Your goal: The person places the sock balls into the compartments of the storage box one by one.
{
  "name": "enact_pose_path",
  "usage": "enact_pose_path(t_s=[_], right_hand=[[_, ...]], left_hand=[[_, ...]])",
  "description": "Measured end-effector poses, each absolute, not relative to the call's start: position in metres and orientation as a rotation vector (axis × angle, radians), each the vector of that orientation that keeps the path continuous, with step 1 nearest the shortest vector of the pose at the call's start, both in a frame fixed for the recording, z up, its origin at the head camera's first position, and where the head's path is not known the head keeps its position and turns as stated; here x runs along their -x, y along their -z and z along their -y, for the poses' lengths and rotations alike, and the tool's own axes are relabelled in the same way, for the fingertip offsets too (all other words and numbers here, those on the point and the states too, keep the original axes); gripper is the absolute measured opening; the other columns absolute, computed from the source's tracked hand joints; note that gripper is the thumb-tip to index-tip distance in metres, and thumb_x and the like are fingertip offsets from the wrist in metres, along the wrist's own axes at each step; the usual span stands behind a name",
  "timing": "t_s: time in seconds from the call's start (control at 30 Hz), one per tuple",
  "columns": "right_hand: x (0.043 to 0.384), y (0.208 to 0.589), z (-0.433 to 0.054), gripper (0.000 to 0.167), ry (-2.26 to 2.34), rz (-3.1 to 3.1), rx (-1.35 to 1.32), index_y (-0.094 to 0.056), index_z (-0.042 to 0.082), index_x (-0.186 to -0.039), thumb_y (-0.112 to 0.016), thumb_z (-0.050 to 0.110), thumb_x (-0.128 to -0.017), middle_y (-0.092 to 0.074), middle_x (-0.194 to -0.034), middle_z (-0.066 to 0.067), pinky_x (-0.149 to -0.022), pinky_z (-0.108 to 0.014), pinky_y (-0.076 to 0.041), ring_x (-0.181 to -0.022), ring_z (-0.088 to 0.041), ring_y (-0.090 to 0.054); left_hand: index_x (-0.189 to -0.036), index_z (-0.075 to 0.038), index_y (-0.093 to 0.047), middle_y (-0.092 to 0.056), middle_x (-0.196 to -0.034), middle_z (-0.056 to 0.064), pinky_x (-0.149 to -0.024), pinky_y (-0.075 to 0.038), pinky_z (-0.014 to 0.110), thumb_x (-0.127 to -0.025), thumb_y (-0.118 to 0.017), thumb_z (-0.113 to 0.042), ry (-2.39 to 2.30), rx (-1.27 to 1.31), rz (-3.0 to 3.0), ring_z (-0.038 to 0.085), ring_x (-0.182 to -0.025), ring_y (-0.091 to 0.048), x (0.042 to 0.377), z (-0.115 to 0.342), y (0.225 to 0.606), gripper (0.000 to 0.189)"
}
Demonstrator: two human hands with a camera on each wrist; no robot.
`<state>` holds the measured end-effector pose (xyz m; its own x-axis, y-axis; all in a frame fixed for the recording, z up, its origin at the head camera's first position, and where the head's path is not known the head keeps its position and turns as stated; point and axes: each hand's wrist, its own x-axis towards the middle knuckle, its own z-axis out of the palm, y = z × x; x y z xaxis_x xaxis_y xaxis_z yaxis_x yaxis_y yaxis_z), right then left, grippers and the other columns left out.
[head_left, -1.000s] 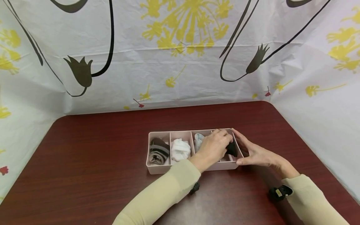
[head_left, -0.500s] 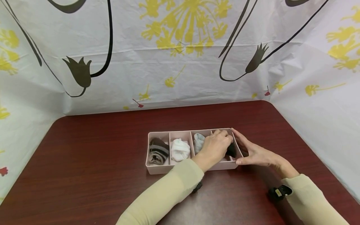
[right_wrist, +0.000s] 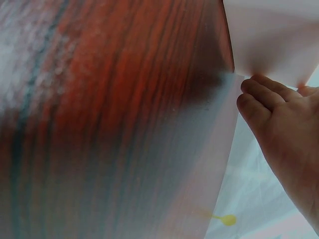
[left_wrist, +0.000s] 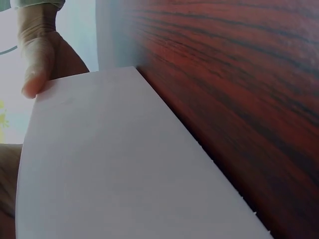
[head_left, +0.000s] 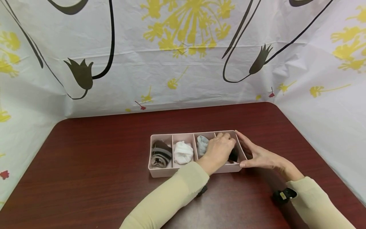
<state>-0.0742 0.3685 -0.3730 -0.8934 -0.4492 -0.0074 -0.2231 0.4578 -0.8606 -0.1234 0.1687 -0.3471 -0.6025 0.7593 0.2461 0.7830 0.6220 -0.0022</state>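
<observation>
A pale pink divided storage box (head_left: 161, 172) stands on the table. From left to right, its compartments hold a striped brown and grey rolled sock (head_left: 161, 154), a white bundled sock (head_left: 183, 152) and a light grey-blue folded sock (head_left: 202, 144). My left hand (head_left: 218, 149) reaches into the rightmost compartment, fingers curled down over a black cloth, likely a sock (head_left: 233, 155), mostly hidden beneath it. My right hand (head_left: 261, 158) grips the box's right end, thumb at the front corner and fingers at the back corner. The right wrist view shows those fingers (right_wrist: 264, 94) against the box wall.
The dark red wooden table (head_left: 94, 165) extends around the box. A white patterned sheet (head_left: 128, 63) hangs behind and along both sides. A black wrist device (head_left: 286, 195) sits at the right sleeve, and another (head_left: 202, 190) shows under the left forearm.
My left hand has shifted very slightly, and the black cloth has sunk a little lower and left under the fingers. My right hand and the box have stayed in place.
</observation>
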Motion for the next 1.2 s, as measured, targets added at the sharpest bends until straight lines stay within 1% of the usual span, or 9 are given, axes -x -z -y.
enact_pose_path(t_s=[0.17,0.3,0.43,0.6,0.7,0.87,0.93,1.03,1.2], right_hand=[[0.075,0.374,-0.368,0.106,1.408,-2.471,0.573,0.006,0.012,-0.151,-0.072,0.005,-0.079,-0.007,-0.152,-0.029,-0.095,-0.009,-0.033,-0.129,0.014,-0.022],[0.076,0.375,-0.367,0.106,1.397,-2.482,0.573,0.005,0.01,-0.151,-0.072,0.005,-0.079,-0.008,-0.152,-0.028,-0.095,-0.009,-0.033,-0.129,0.014,-0.023],[0.077,0.375,-0.367,0.106,1.389,-2.489,0.579,0.005,0.009,-0.151,-0.072,0.006,-0.079,-0.008,-0.152,-0.028,-0.096,-0.008,-0.032,-0.13,0.014,-0.021],[0.077,0.375,-0.367,0.106,1.378,-2.491,0.575,0.005,0.011,-0.151,-0.072,0.007,-0.079,-0.009,-0.152,-0.027,-0.097,-0.008,-0.031,-0.13,0.014,-0.021],[0.077,0.375,-0.369,0.106,1.37,-2.492,0.559,0.005,0.012,-0.151,-0.072,0.007,-0.08,-0.006,-0.153,-0.026,-0.097,-0.007,-0.029,-0.13,0.015,-0.019],[0.075,0.376,-0.371,0.105,1.363,-2.49,0.553,0.006,0.013,-0.151,-0.071,0.007,-0.08,-0.002,-0.154,-0.025,-0.098,-0.006,-0.027,-0.13,0.016,-0.016],[0.074,0.377,-0.371,0.105,1.363,-2.489,0.559,0.006,0.013,-0.151,-0.071,0.006,-0.081,-0.003,-0.154,-0.027,-0.098,-0.006,-0.027,-0.13,0.016,-0.017],[0.073,0.377,-0.37,0.104,1.351,-2.505,0.556,0.005,0.015,-0.152,-0.071,0.006,-0.081,-0.004,-0.154,-0.026,-0.098,-0.006,-0.028,-0.13,0.015,-0.018],[0.071,0.373,-0.369,0.101,1.252,-2.617,0.571,0.001,0.015,-0.152,-0.072,0.01,-0.081,-0.01,-0.154,-0.025,-0.099,-0.005,-0.025,-0.132,0.013,-0.019]], left_hand=[[-0.107,-0.026,-0.069,-0.062,-0.101,-0.006,-0.069,-0.053,0.026,-0.088,-0.063,-0.018,0.152,1.249,2.658,0.011,-0.096,-0.057,0.124,-0.169,0.348,0.022],[-0.105,-0.025,-0.07,-0.062,-0.1,-0.005,-0.07,-0.053,0.025,-0.085,-0.068,-0.025,0.145,1.249,2.682,0.012,-0.095,-0.057,0.124,-0.168,0.347,0.02],[-0.106,-0.024,-0.069,-0.062,-0.101,-0.005,-0.07,-0.053,0.024,-0.081,-0.073,-0.033,0.142,1.262,2.714,0.012,-0.097,-0.057,0.124,-0.167,0.345,0.027],[-0.111,-0.023,-0.067,-0.061,-0.103,-0.004,-0.07,-0.053,0.025,-0.081,-0.073,-0.035,0.163,1.285,2.752,0.013,-0.098,-0.056,0.125,-0.167,0.343,0.032],[-0.114,-0.023,-0.065,-0.061,-0.104,-0.004,-0.073,-0.052,0.025,-0.081,-0.072,-0.036,0.194,1.315,2.762,0.013,-0.099,-0.056,0.125,-0.167,0.343,0.036],[-0.12,-0.02,-0.061,-0.06,-0.109,-0.004,-0.083,-0.05,0.024,-0.083,-0.07,-0.038,0.266,1.382,2.713,0.013,-0.104,-0.056,0.124,-0.162,0.342,0.042],[-0.123,-0.019,-0.06,-0.06,-0.113,-0.003,-0.088,-0.048,0.023,-0.084,-0.069,-0.039,0.3,1.407,2.68,0.014,-0.107,-0.056,0.123,-0.156,0.34,0.045],[-0.126,-0.017,-0.058,-0.06,-0.12,-0.002,-0.09,-0.048,0.024,-0.085,-0.068,-0.04,0.359,1.421,2.637,0.014,-0.112,-0.056,0.121,-0.14,0.333,0.048],[-0.13,-0.013,-0.054,-0.059,-0.126,0.002,-0.09,-0.049,0.03,-0.083,-0.07,-0.037,0.561,1.412,2.552,0.017,-0.115,-0.055,0.126,-0.09,0.322,0.055]])
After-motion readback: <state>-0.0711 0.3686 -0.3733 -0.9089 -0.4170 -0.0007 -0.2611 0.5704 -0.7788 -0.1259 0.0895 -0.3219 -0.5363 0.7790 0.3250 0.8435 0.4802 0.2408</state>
